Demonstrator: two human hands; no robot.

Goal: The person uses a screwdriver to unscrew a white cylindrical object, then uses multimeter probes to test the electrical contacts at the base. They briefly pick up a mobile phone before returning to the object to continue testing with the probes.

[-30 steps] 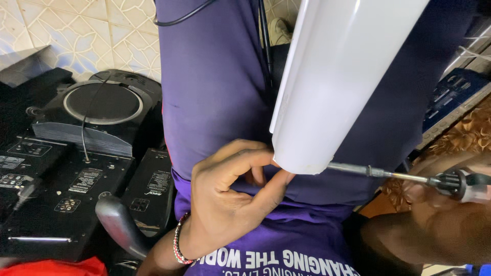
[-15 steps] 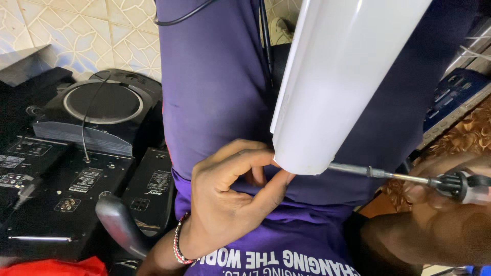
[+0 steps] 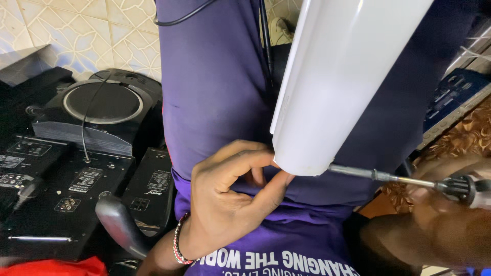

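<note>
1. A long white housing slants from the top right down to the middle of the view, lying across a lap clothed in purple fabric; its rounded lower end sits at centre.
2. The left hand is cupped under that lower end. Thumb and forefinger curl into a ring, with the thumb tip touching the housing's bottom edge; the other fingers are folded in behind. Its grip is pinched nearly together at the edge, not wrapped around the housing.
3. A beaded bracelet circles the left wrist.
4. The right hand is low at the right edge, blurred and partly out of view. Its grip is clamped on the dark handle of a screwdriver.
5. The screwdriver's metal shaft runs leftward, almost level, and its tip meets the housing's lower end; the exact contact point is hidden behind the edge.
6. To the left, black speaker boxes lie on the floor, one with a round grille facing up and a thin cable across it.
7. A grey curved armrest shows near the left forearm.
8. Patterned tiles cover the floor at top left.
</note>
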